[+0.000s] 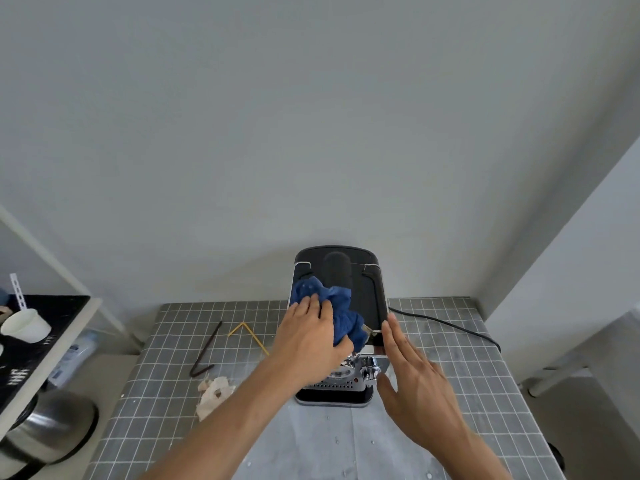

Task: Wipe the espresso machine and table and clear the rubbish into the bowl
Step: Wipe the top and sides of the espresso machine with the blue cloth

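A black and chrome espresso machine [367,289] stands at the back of the grey gridded table [450,375]. My left hand [308,337] presses a crumpled blue cloth [341,313] onto the machine's top, fingers spread over the cloth. Flat against the machine's right side rests my right hand [412,372], fingers straight and holding nothing. Rubbish lies on the table left of the machine: a crumpled beige paper [213,393], a bent dark brown stick [204,355] and a bent yellow stick [247,332]. A steel bowl [52,427] sits low at the far left, off the table.
The machine's black cable [450,323] runs right across the table towards the wall. A shelf at the left holds a white cup [26,327]. Water droplets dot the table's front. Walls close in behind and at the right.
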Available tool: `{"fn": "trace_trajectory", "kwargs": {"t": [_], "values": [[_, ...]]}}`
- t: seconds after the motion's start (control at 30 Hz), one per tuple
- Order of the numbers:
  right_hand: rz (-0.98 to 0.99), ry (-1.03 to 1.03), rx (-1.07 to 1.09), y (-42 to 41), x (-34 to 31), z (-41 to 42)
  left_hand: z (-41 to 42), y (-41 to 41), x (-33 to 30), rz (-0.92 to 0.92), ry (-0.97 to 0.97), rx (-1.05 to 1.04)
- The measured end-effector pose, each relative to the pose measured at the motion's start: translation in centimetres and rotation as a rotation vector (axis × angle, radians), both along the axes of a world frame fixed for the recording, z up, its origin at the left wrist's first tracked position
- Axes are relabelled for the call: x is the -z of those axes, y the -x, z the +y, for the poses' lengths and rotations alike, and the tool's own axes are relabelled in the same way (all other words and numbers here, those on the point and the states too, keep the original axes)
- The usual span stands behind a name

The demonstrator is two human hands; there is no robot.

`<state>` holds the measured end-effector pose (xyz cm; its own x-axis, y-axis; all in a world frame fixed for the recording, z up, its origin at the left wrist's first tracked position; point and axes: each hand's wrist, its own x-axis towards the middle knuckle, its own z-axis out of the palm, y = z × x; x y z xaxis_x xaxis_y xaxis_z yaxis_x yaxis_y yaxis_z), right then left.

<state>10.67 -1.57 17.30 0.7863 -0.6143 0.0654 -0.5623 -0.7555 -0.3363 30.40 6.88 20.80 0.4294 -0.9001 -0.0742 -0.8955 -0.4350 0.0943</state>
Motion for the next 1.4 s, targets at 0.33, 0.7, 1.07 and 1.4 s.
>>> {"fn": "trace_trajectory", "kwargs": {"t": [0.33, 0.7, 1.07, 1.4], "values": [[-0.021, -0.013, 0.003, 0.0, 0.2, -0.1, 1.4, 0.1, -1.0, 0.061, 0.046, 0.123], [-0.008, -0.037, 0.028, -0.1, -0.2, 0.0, -7.0, -5.8, 0.3, 0.227, -0.01, 0.072], [0.024, -0.049, -0.005, 0.3, -1.1, -0.1, -0.8, -1.1, -1.2, 0.296, 0.062, 0.246], [0.059, -0.059, -0.016, 0.4, -1.2, -0.6, 4.6, 5.8, 1.7, 0.107, 0.134, 0.246]]}}
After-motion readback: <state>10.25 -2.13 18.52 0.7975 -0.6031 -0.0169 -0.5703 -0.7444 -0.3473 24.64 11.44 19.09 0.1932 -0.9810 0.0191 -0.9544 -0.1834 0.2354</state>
